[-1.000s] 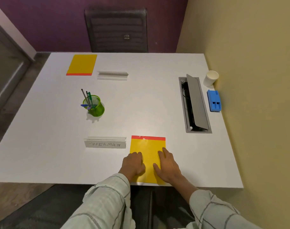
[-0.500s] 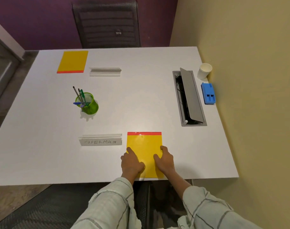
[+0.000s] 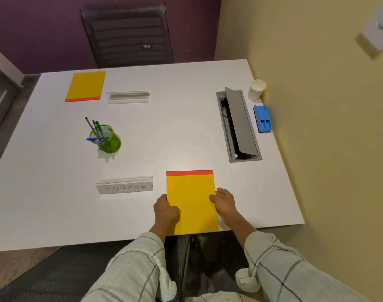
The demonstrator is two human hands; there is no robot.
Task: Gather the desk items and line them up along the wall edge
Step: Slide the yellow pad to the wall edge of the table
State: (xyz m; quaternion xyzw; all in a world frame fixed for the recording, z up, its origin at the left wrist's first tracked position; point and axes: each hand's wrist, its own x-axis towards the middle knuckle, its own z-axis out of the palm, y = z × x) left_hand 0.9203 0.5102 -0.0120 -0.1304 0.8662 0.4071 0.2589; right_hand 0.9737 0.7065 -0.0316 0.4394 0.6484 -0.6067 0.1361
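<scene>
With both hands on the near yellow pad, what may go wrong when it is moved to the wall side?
1. The left hand and right hand pinch only the side edges of the near pad, which overhangs the table edge; a loose grip may let it slip off.
2. The open cable box lid stands up on the way to the wall; the pad may catch on it.
3. The paper cup and blue eraser already lie by the wall and may get knocked.

Both arms wear loose pale green-white cloth sleeves [image 3: 138, 264] crossed by thin dark check lines. The cuffs sit rolled above bare wrists.
</scene>
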